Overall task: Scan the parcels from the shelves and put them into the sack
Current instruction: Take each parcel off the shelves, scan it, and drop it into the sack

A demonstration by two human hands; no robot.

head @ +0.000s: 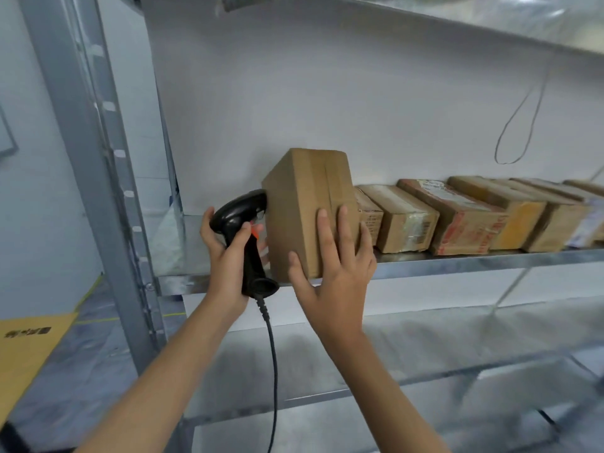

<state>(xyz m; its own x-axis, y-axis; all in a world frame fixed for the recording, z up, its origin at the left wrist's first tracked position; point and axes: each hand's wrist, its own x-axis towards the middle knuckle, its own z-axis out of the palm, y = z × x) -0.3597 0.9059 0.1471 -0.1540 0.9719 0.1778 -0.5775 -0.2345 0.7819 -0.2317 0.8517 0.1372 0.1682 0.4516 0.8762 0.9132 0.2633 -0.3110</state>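
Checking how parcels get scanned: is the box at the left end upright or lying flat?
Upright: the cardboard box stands on end on the shelf, taller than the flat parcels beside it, steadied by the right hand.

Upright parcel (307,207) standing on shelf (457,259), at left end of row of parcels (457,217) lying flat to its right. Scanner (243,237) sitting left of upright parcel, head apparently touching it. Right hand (333,266) lying against parcel front. Left hand (225,256) gripping scanner handle. Cable (273,371) hanging below.
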